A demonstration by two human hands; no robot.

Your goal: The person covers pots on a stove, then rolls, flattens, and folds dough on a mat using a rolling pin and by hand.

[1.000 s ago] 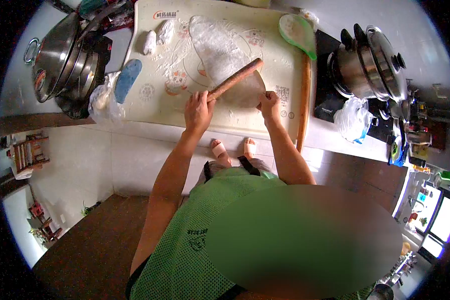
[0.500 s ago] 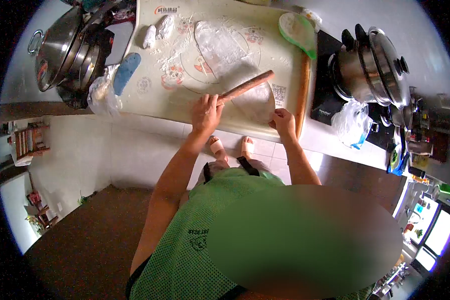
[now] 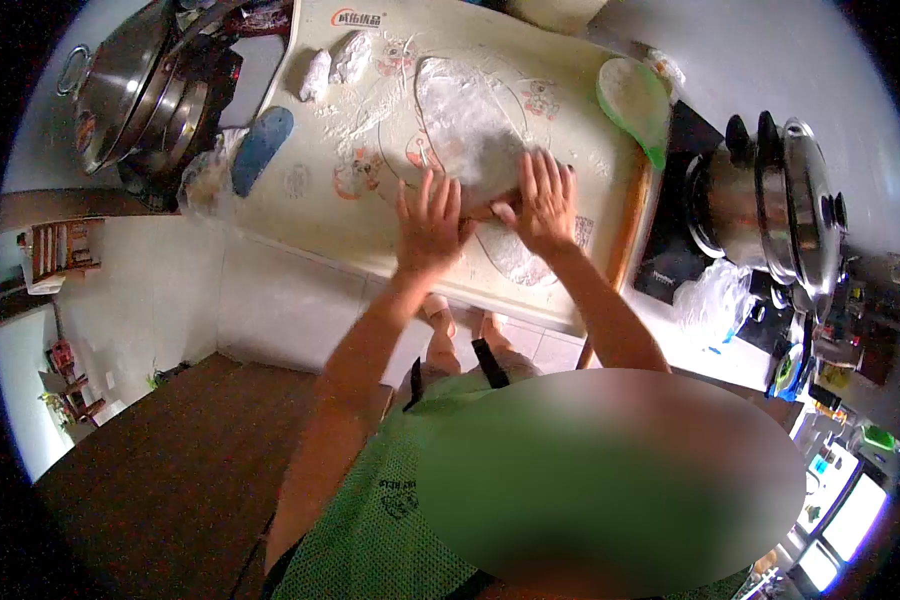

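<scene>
A long, flattened sheet of floured dough (image 3: 465, 120) lies on the cream printed mat (image 3: 340, 235), its lower end near the mat's front edge. Across the dough lies the wooden rolling pin (image 3: 482, 212), mostly hidden under both palms. My left hand (image 3: 433, 225) rests flat on the pin's left part with fingers stretched forward. On the pin's right part lies my right hand (image 3: 542, 200), fingers also extended and slightly apart. Two small floured dough pieces (image 3: 350, 58) sit at the mat's upper left.
A blue scraper (image 3: 263, 150) lies at the mat's left edge. At the upper right is a green scoop of flour (image 3: 634, 105), above a long wooden rod (image 3: 630, 230). Steel pots (image 3: 750, 205) stand right, metal bowls (image 3: 125, 90) left, with plastic bags (image 3: 715, 300) nearby.
My right hand has let go of the dough's edge and moved onto the rolling pin. My left hand has opened flat on it. The pin now lies more level, and the view has shifted.
</scene>
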